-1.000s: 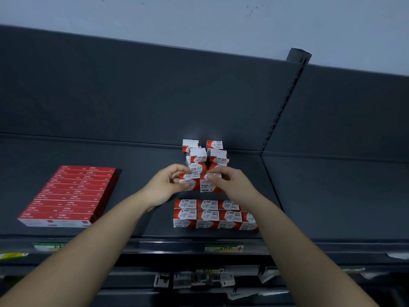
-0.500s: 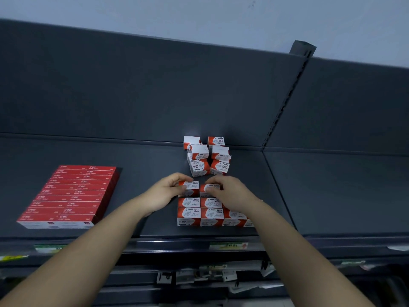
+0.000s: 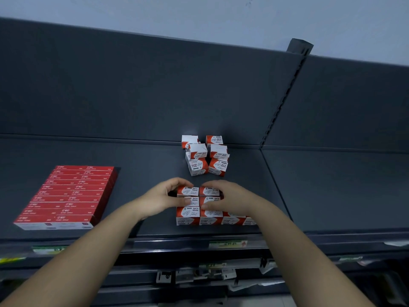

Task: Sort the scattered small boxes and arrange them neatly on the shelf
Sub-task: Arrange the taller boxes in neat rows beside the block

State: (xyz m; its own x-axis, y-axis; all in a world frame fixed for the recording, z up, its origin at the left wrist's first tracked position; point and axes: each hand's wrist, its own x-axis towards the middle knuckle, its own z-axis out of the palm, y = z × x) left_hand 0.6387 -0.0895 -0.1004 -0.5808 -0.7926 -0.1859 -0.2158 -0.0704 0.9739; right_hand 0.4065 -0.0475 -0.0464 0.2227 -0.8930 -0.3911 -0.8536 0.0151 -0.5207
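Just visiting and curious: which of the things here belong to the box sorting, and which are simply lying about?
Job: left hand, right hand, the paper clip boxes they grip, neat front rows, loose pile behind, shelf.
Lying about: flat red packs, price labels.

left hand (image 3: 162, 197) curled, gripping | right hand (image 3: 230, 199) curled, gripping
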